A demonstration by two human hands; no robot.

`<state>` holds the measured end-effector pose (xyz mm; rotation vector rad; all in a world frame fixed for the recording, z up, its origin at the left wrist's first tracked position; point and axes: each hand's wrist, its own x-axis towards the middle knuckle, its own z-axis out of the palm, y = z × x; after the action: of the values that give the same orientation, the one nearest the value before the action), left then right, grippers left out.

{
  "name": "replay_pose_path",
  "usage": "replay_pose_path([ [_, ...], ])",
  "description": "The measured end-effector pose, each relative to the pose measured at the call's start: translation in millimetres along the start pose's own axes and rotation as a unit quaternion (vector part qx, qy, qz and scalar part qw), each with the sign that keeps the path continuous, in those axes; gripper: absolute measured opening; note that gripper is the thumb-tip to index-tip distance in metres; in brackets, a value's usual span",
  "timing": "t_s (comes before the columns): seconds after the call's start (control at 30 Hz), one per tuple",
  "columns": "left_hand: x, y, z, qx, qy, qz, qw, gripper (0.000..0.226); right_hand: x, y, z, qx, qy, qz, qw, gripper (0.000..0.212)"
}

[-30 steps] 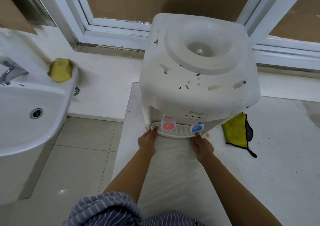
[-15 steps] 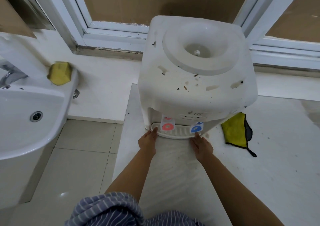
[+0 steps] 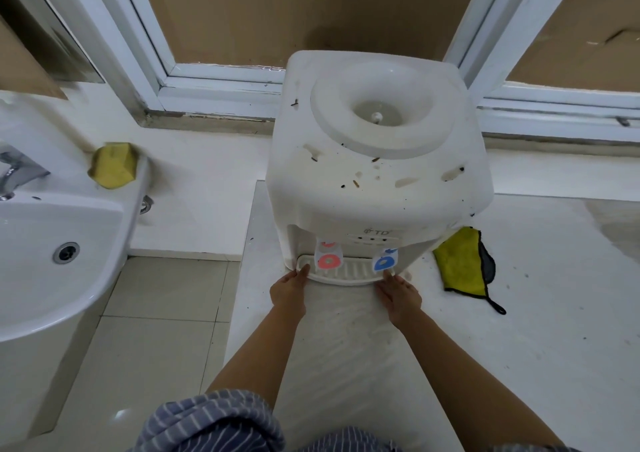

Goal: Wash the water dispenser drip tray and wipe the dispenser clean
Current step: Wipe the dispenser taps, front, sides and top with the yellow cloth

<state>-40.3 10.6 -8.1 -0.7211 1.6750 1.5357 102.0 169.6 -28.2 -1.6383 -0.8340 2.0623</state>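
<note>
A dirty white water dispenser [image 3: 377, 181] stands on a white counter, with dark specks on its top. It has a red tap [image 3: 328, 260] and a blue tap [image 3: 384, 263]. Under them, the white ribbed drip tray [image 3: 349, 273] sits in the dispenser's base. My left hand [image 3: 288, 292] holds the tray's left end, thumb on the rim. My right hand [image 3: 398, 296] holds the right end the same way. The other fingers of both hands are hidden beneath them.
A yellow and grey cloth [image 3: 464, 264] lies on the counter [image 3: 519, 330] right of the dispenser. At the left is a white sink [image 3: 52, 244] with a tap [image 3: 17, 171] and a yellow sponge [image 3: 114, 169] on its rim. Window frames stand behind, tiled floor below.
Both hands stay at the two ends of the drip tray. Only the view has shifted slightly.
</note>
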Motion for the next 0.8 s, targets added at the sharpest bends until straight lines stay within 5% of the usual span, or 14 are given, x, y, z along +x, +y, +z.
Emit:
replay_pose_path([
  [0.2,-11,-9,15,0.046,0.016,0.037,0.998,0.036,-5,-21,-15,-0.033,-0.005,0.038,0.999,0.02],
  [0.37,-31,-35,37,0.0,0.024,-0.024,0.999,0.02,-6,-38,-59,-0.028,0.01,0.0,1.0,0.03],
  [0.6,-90,-78,115,0.124,-0.18,-0.103,0.97,0.013,10,-82,-126,-0.054,0.082,-0.068,0.993,0.024],
  [0.8,-95,-87,201,0.137,-0.221,-0.07,0.963,0.018,38,-120,-166,-0.176,0.113,-0.134,0.969,0.027],
])
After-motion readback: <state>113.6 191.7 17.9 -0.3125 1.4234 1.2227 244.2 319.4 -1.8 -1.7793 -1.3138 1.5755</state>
